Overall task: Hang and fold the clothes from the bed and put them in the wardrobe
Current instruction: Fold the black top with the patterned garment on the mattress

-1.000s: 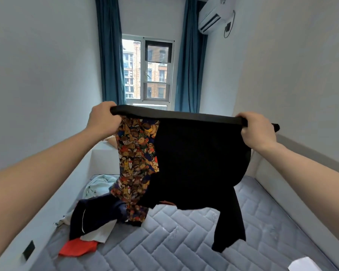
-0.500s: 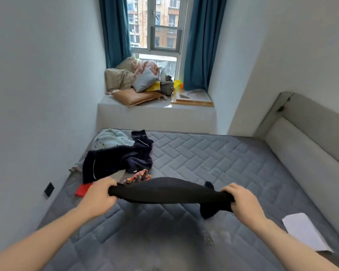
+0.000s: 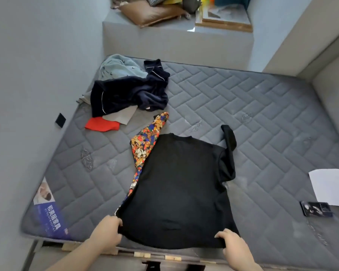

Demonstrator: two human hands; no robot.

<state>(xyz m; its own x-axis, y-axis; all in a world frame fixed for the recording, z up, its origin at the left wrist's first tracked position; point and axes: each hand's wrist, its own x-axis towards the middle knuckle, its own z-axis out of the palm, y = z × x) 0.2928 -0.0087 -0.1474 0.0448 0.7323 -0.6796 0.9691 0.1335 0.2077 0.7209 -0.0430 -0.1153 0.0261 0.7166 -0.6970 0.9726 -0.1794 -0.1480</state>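
Black top (image 3: 180, 184), held stretched in the air a second ago, now lies spread flat on the near mattress (image 3: 262, 118). Left hand (image 3: 106, 234) and right hand (image 3: 234, 245) fingers pinch its near hem; folding can begin.

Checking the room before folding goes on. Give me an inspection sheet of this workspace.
Surface: grey quilted mattress, bare, with a printed label at its near left corner.
Job's things: black garment spread flat near the front edge, one sleeve bunched at its right; patterned garment sticking out from under its left side; pile of dark navy, pale blue and red clothes at the far left.
Clutter: white paper and a dark phone-like item on the right.
Hands: left hand and right hand each grip the black garment's near hem.
Cables: nothing seen.
Surroundings: window ledge with a brown cushion; grey walls.
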